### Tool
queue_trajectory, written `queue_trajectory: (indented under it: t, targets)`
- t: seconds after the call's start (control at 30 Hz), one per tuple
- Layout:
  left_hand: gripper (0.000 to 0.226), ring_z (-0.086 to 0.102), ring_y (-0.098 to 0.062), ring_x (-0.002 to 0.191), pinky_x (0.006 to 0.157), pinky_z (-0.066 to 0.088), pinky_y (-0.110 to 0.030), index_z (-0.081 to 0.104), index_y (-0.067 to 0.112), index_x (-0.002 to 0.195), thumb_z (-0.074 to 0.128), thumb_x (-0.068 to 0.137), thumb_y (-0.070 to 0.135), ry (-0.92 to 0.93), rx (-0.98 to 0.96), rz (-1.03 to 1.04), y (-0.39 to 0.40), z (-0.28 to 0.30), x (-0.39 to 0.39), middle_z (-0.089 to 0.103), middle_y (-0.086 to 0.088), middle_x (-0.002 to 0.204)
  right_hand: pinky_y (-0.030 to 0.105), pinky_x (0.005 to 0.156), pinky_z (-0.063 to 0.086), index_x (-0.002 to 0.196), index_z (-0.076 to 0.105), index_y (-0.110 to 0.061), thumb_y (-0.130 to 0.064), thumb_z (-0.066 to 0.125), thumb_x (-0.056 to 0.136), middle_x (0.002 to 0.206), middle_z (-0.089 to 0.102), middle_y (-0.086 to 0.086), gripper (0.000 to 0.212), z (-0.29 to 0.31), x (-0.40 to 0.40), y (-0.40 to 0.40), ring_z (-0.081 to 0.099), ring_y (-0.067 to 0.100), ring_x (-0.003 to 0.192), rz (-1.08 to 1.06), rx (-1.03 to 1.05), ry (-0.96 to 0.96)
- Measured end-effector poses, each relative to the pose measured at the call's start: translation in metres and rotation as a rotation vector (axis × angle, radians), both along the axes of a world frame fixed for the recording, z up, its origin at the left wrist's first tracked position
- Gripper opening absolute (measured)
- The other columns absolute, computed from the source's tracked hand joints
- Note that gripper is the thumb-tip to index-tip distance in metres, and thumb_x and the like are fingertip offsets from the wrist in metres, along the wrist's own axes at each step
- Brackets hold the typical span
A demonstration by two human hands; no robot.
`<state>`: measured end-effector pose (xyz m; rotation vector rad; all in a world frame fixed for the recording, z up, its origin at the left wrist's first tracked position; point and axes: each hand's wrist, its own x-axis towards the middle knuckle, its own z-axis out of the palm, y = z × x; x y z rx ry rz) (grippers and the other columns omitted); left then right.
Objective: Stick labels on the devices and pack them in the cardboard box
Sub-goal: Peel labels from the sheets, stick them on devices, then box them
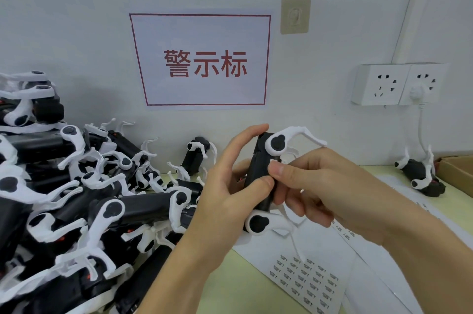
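We hold one black device [261,173] upright in front of us, above the pale green surface [230,285], its white curved arms sticking out at top and bottom. Our left hand [225,196] curls around its left side, thumb pressed on the front face. Our right hand [314,185] comes in from the right, fingers curled behind the body and thumb tip pressed against the face beside the left thumb; whether a label sits under it we cannot tell. A heap of the same devices [64,198] fills the left of the surface. A sheet of small printed labels [307,280] lies just below our hands. At the far right, one device [419,173] lies near the corner of the cardboard box [458,170]. A red-bordered sign [204,60] and a wall socket [399,83] are on the wall.
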<state>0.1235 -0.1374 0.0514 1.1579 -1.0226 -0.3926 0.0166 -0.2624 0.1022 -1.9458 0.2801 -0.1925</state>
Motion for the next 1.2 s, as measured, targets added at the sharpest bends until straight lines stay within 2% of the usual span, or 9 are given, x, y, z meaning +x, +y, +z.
queue_trajectory:
  t: [0.13, 0.2, 0.3, 0.4, 0.57, 0.7, 0.8, 1.07, 1.2]
  targets:
    - [0.060, 0.062, -0.030, 0.079, 0.091, 0.050, -0.068, 0.056, 0.044, 0.132, 0.063, 0.075, 0.027, -0.012, 0.016, 0.007, -0.001, 0.001, 0.000, 0.066, -0.008, 0.082, 0.016, 0.040, 0.031, 0.061, 0.071, -0.014, -0.055, 0.060, 0.075, 0.051, 0.056, 0.005, 0.045, 0.001, 0.000, -0.002, 0.039, 0.012, 0.034, 0.049, 0.014, -0.004]
    - [0.060, 0.062, -0.028, 0.078, 0.091, 0.051, -0.065, 0.057, 0.043, 0.133, 0.063, 0.075, 0.026, -0.001, 0.009, -0.003, -0.001, 0.000, 0.001, 0.066, -0.009, 0.080, 0.016, 0.041, 0.032, 0.061, 0.071, -0.014, -0.054, 0.060, 0.077, 0.051, 0.057, 0.004, 0.044, 0.000, 0.001, -0.003, 0.040, 0.012, 0.034, 0.055, 0.001, -0.010]
    - [0.060, 0.062, -0.023, 0.073, 0.073, 0.059, -0.044, 0.058, 0.043, 0.131, 0.064, 0.076, 0.019, 0.043, -0.017, -0.026, -0.002, -0.003, 0.002, 0.066, -0.007, 0.077, 0.016, 0.043, 0.035, 0.063, 0.071, -0.015, -0.035, 0.055, 0.097, 0.052, 0.058, 0.003, 0.043, -0.003, 0.000, -0.006, 0.044, 0.010, 0.036, 0.061, -0.017, -0.036]
    - [0.057, 0.062, -0.017, 0.063, 0.060, 0.052, -0.023, 0.059, 0.041, 0.130, 0.060, 0.081, 0.012, 0.086, -0.046, -0.055, 0.000, -0.001, 0.003, 0.066, -0.004, 0.072, 0.015, 0.043, 0.035, 0.066, 0.073, -0.013, -0.027, 0.050, 0.103, 0.053, 0.058, 0.005, 0.046, -0.003, -0.001, -0.008, 0.046, 0.010, 0.036, 0.095, 0.043, -0.078]
    - [0.056, 0.065, -0.024, 0.078, 0.075, 0.056, -0.033, 0.060, 0.044, 0.129, 0.056, 0.083, 0.012, 0.041, -0.016, -0.010, 0.001, 0.001, 0.003, 0.068, -0.011, 0.085, 0.014, 0.044, 0.036, 0.064, 0.072, -0.015, -0.056, 0.054, 0.092, 0.051, 0.059, 0.004, 0.053, -0.005, 0.003, -0.005, 0.046, 0.014, 0.037, 0.038, -0.101, -0.100]
    - [0.057, 0.065, -0.025, 0.080, 0.081, 0.058, -0.045, 0.059, 0.044, 0.130, 0.059, 0.081, 0.015, 0.010, 0.016, 0.022, 0.001, 0.001, 0.003, 0.070, -0.008, 0.085, 0.012, 0.044, 0.036, 0.061, 0.070, -0.016, -0.049, 0.050, 0.095, 0.051, 0.060, 0.003, 0.051, -0.008, 0.005, -0.002, 0.049, 0.013, 0.037, 0.012, -0.134, -0.099]
    - [0.057, 0.067, -0.025, 0.081, 0.084, 0.058, -0.045, 0.060, 0.046, 0.128, 0.058, 0.082, 0.013, -0.004, 0.033, 0.045, 0.001, 0.001, 0.003, 0.072, -0.010, 0.089, 0.015, 0.046, 0.039, 0.063, 0.071, -0.015, -0.043, 0.050, 0.097, 0.055, 0.063, 0.005, 0.048, -0.008, 0.004, -0.003, 0.054, 0.014, 0.041, 0.044, -0.095, -0.087]
    - [0.057, 0.061, -0.025, 0.071, 0.073, 0.058, -0.041, 0.061, 0.047, 0.126, 0.059, 0.082, 0.011, -0.038, 0.024, 0.091, 0.001, 0.004, -0.002, 0.063, -0.027, 0.085, 0.009, 0.047, 0.038, 0.061, 0.070, -0.016, -0.038, 0.049, 0.094, 0.056, 0.065, 0.005, 0.044, -0.010, 0.007, -0.002, 0.057, 0.014, 0.043, -0.012, -0.151, -0.064]
    - [0.057, 0.054, -0.028, 0.067, 0.064, 0.050, -0.038, 0.061, 0.047, 0.125, 0.059, 0.081, 0.011, -0.056, 0.031, 0.116, 0.000, 0.005, -0.003, 0.056, -0.030, 0.082, 0.008, 0.047, 0.037, 0.060, 0.069, -0.018, -0.041, 0.049, 0.096, 0.058, 0.067, 0.011, 0.047, -0.014, 0.010, 0.000, 0.058, 0.013, 0.044, -0.036, -0.177, -0.055]
